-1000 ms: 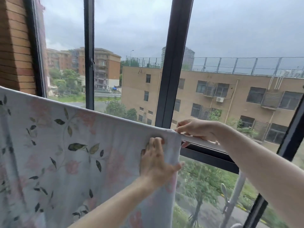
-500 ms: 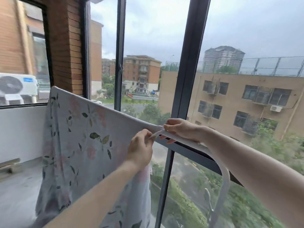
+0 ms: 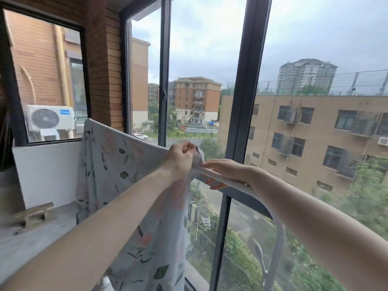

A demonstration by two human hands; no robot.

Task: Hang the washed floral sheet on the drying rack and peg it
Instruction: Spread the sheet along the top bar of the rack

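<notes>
Left hand [image 3: 180, 159] fingers pinch the floral sheet [image 3: 117, 164]; right hand [image 3: 226, 171] grips the rack bar [image 3: 226, 180].

An air-conditioner unit [image 3: 50, 120] sits outside; a wooden stool [image 3: 34, 214] stands on the floor.

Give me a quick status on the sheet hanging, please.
Left hand pinches floral sheet corner. Right hand grips rack bar. Sheet draped over bar, no pegs visible. Nothing in the way.
</notes>
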